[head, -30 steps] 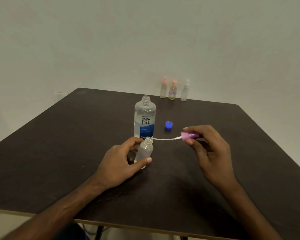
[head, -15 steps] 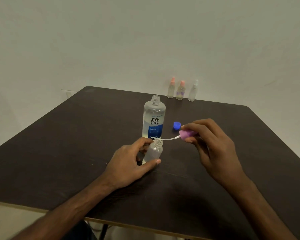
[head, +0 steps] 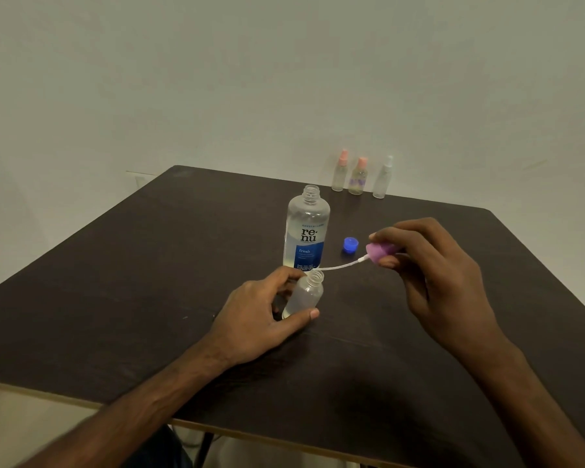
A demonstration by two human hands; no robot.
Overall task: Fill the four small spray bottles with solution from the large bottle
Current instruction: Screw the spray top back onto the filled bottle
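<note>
- 2 bare hands over a dark table [head: 115, 282], both in the lower half of the frame.
- At frame centre, left hand [head: 257, 315] curled round a small frosted bottle [head: 304, 293]: thumb across the near side low down, fingers wrapped behind.
- Small frosted bottle upright on the tabletop, neck open, no top fitted.
- Right of centre, right hand [head: 433, 275] raised above the table, pinching a purple-pink spray head [head: 379, 253] between thumb and fingertips.
- From that spray head, a thin white dip tube [head: 338, 266] stretched leftward, ending just above and behind the small frosted bottle's mouth, outside it.
- Just behind the small frosted bottle, large bottle [head: 306, 231] labelled "renu fresh": upright, uncapped, clear, liquid level hard to read.
- Blue cap [head: 350, 245] on the table just right of the large bottle, near the spray head.
- 3 more small bottles in a row at the table's far edge, upper right of centre, all upright with tops on: left peach-topped bottle [head: 340, 172], middle peach-topped bottle [head: 358, 177], white-topped bottle [head: 384, 179].
</note>
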